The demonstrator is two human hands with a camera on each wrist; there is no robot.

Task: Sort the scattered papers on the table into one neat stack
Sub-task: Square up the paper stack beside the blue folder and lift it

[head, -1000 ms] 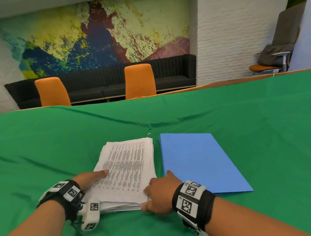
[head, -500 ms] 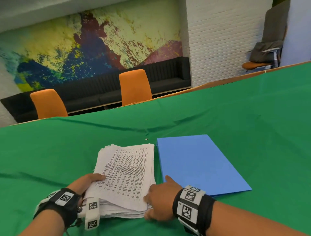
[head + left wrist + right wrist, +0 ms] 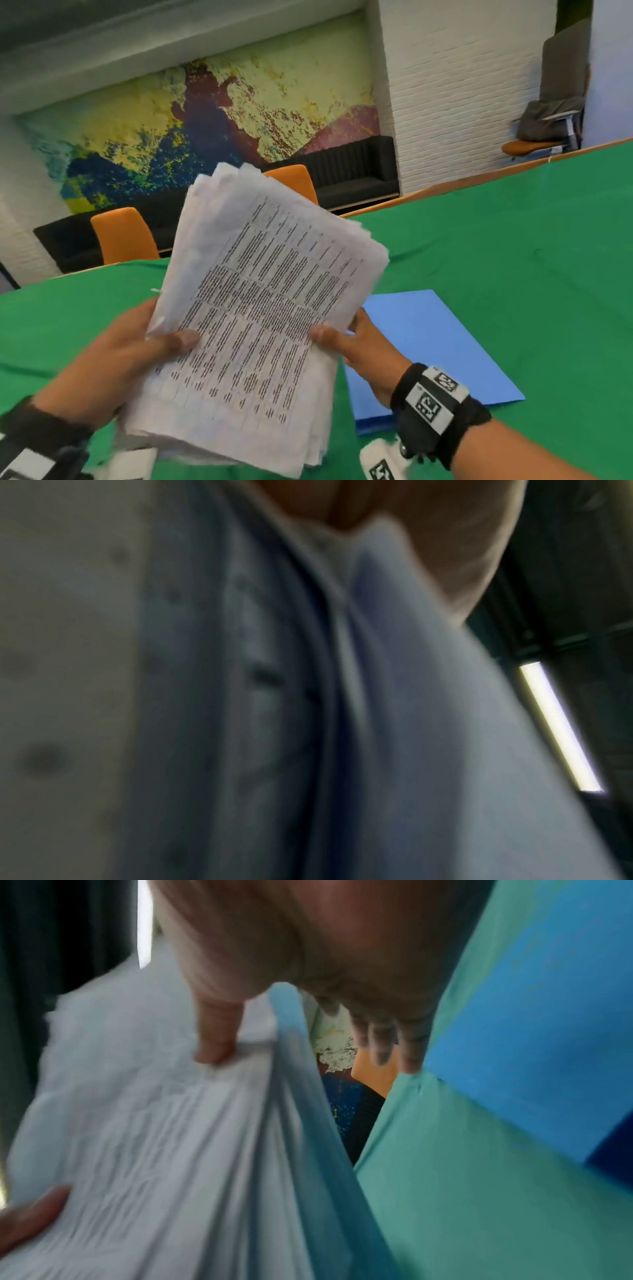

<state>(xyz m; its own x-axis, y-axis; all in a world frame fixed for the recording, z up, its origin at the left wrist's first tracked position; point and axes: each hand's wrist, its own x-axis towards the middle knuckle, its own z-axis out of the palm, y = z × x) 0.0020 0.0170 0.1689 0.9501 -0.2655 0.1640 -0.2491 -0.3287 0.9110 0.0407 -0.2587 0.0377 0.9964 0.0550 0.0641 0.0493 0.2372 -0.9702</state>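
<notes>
A thick stack of printed white papers [image 3: 260, 308] is raised off the green table [image 3: 513, 257] and tilted up toward me, its edges uneven. My left hand [image 3: 161, 342] grips its left edge, thumb across the top sheet and fingers hidden behind. My right hand [image 3: 342, 337] holds the right edge the same way. In the right wrist view the right thumb [image 3: 215, 1042] presses on the paper stack [image 3: 154, 1137] while the other fingers sit behind it. The left wrist view shows only blurred paper [image 3: 308, 723] close under the palm.
A blue folder [image 3: 428, 342] lies flat on the green cloth, just right of the stack and under my right hand; it shows as blue folder [image 3: 548, 1015] in the right wrist view. Orange chairs [image 3: 123, 236] and a black sofa stand beyond the table's far edge.
The stack lay on the table with both hands at its near corners. Now both hands have lifted it and tipped it up toward me.
</notes>
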